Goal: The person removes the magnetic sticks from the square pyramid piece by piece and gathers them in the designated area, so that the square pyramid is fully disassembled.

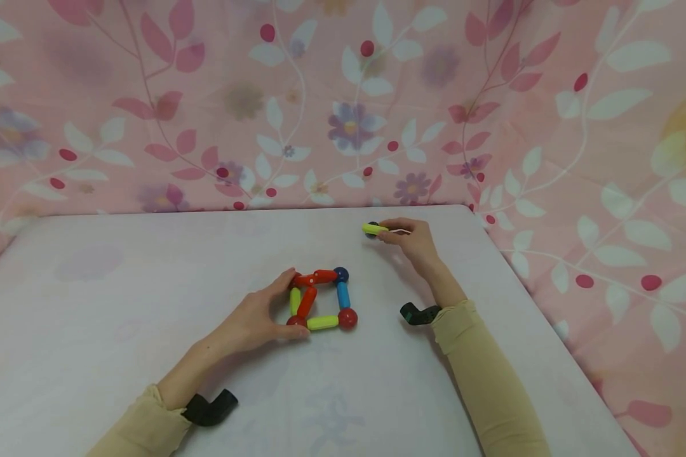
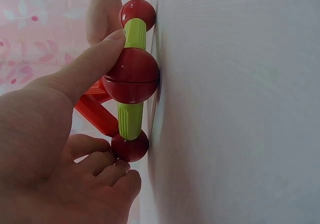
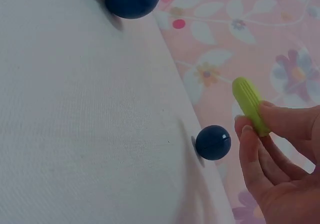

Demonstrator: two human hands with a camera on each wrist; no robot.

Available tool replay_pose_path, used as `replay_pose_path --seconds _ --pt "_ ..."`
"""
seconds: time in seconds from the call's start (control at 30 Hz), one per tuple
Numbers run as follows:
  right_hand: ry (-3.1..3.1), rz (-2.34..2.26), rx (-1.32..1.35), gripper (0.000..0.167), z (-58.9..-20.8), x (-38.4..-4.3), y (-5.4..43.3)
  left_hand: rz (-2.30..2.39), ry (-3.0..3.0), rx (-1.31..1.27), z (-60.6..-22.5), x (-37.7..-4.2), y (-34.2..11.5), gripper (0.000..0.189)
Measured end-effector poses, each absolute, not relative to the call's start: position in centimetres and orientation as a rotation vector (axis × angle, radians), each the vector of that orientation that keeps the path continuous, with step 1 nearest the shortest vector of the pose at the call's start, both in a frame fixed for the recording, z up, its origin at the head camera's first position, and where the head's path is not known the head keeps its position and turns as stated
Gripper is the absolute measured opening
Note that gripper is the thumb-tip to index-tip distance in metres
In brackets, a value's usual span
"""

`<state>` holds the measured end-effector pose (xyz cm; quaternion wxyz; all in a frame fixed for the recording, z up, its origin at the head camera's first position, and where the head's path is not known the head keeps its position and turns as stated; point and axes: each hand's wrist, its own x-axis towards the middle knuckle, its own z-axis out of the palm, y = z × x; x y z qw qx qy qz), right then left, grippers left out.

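A four-sided frame of magnetic sticks and balls lies on the white table, with yellow-green sticks (image 1: 323,323), a blue stick (image 1: 343,295), red sticks (image 1: 307,302), red balls (image 1: 347,318) and a dark blue ball (image 1: 341,275). My left hand (image 1: 257,314) grips its left side, thumb at the near red ball (image 2: 132,76) and fingers by the far red ball (image 2: 130,145). Further back on the right, my right hand (image 1: 414,244) pinches a loose yellow-green magnetic stick (image 3: 250,105) between thumb and fingers. Just beside that stick, a separate dark blue ball (image 3: 213,142) rests on the table, apart from it.
The white-covered table (image 1: 148,285) ends at a pink floral cloth (image 1: 320,95) along the back and right. The loose ball sits near the back edge. Black wrist devices (image 1: 210,408) stick out from both sleeves.
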<state>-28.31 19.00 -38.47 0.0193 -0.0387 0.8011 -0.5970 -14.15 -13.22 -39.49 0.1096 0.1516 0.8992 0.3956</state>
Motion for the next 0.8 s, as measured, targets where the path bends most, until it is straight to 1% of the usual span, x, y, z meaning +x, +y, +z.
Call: replay_pose_path --seconds 0.2,0.43,0.8 --pt "2.551 -1.792 -0.044 0.032 -38.8 -28.4 19.2 1.161 2.645 0.445 -39.5 -14.2 -13.3 0.107" --pt "2.596 -1.717 0.022 0.028 -39.5 -28.7 19.4 1.162 2.644 0.44 -39.5 -14.2 -13.1 0.108" --pt "2.744 -1.514 0.019 0.027 -40.3 -28.6 19.5 1.159 2.641 0.44 -39.5 -14.2 -13.1 0.109"
